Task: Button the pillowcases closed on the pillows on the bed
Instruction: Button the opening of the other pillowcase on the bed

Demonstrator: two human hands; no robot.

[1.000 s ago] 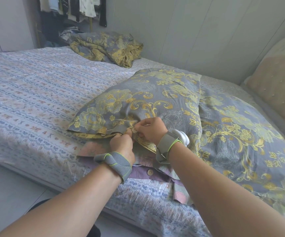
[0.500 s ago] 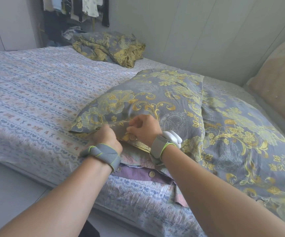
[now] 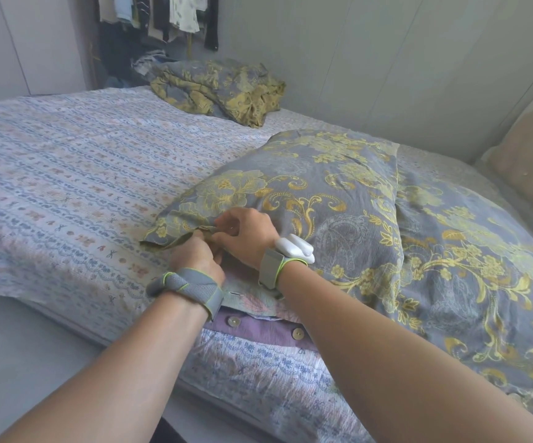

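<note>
Nearest of all, below the near edge of the pillow (image 3: 306, 199), a purple strip (image 3: 258, 329) lies on the bed's edge with two round buttons (image 3: 234, 321) showing on it, both undone. A pale patterned flap (image 3: 252, 300) with a slit in it lies just over that strip, between it and the pillow.

Both hands meet at the pillow's near left corner. The left hand (image 3: 195, 257), with a grey band (image 3: 188, 287) round its wrist, has its fingers curled onto the hem (image 3: 175, 242) of the pillowcase (image 3: 338, 174), gripping it from below; its fingertips are hidden behind the back of the hand. The right hand (image 3: 246, 238) comes in from the pillow's near side, its thumb and first fingers bent and pinching the same hem just beside the left hand, the two touching. The hem runs out from the fingers toward the pillow's left corner, lifted and folded open. Whether a button sits between the fingers cannot be told. The right wrist carries a grey band (image 3: 271, 266) with a white device (image 3: 295, 249) on it, lying against the pillow.

The pillow, in its grey-and-gold floral case, lies on the striped sheet (image 3: 67, 187), which spreads to its left. To its right lies more of the same floral cloth (image 3: 482, 266), touching it. Beyond the pillow a crumpled floral bundle (image 3: 220, 91) sits on the sheet's far end, and hanging clothes (image 3: 163, 14) show farther off.
</note>
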